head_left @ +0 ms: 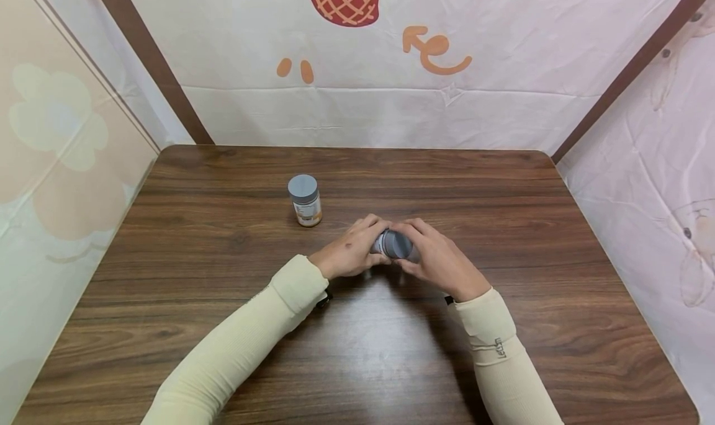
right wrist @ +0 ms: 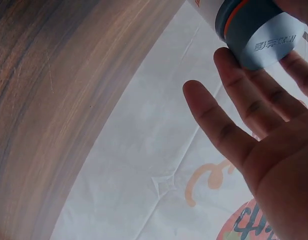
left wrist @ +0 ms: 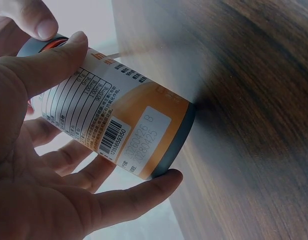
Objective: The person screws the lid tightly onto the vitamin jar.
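Note:
My left hand [head_left: 350, 249] grips a supplement bottle [left wrist: 121, 110] with an orange-and-white label, its thumb across the label and its fingers behind. The bottle tilts over the table, base down toward the wood and lid to the right in the head view. At its other end my right hand [head_left: 444, 260] holds the grey lid [right wrist: 266, 37] between thumb and fingers; one finger sticks out away from it. An orange ring shows at the lid's lower edge. A second, similar bottle [head_left: 307, 209] with a grey lid stands upright, left of and beyond my hands.
The brown wood-grain table [head_left: 223, 326] has rounded corners and ends at a white printed cloth [head_left: 363, 115] behind. More cloth hangs along the left and right sides.

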`<state>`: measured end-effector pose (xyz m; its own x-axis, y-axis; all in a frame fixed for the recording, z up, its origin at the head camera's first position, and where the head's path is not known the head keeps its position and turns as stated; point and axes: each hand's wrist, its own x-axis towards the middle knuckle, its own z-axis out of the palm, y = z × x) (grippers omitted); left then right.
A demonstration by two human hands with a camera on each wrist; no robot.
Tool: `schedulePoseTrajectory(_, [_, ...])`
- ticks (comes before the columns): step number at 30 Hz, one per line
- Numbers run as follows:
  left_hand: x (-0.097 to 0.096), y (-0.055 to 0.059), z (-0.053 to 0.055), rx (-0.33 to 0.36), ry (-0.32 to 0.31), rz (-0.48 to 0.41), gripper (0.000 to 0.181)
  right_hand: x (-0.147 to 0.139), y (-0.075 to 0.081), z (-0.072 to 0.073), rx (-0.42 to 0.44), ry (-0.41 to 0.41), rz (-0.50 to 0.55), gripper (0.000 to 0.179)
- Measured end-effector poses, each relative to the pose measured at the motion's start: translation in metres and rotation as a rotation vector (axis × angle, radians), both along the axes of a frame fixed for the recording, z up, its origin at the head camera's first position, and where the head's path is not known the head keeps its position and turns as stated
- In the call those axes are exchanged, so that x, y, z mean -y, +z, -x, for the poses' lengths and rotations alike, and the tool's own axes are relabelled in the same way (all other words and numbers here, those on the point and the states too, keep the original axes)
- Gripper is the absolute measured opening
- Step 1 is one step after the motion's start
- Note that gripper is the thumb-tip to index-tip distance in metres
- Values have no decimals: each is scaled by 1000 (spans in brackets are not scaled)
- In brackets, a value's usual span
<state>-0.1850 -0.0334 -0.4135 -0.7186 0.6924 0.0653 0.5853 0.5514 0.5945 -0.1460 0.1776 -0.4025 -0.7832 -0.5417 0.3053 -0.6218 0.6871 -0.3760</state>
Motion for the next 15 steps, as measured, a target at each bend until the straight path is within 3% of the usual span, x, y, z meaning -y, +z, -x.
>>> schedulePoseTrajectory(15, [-2,1,-1,49,29,13,57,5,3,-2,133,-176,21,50])
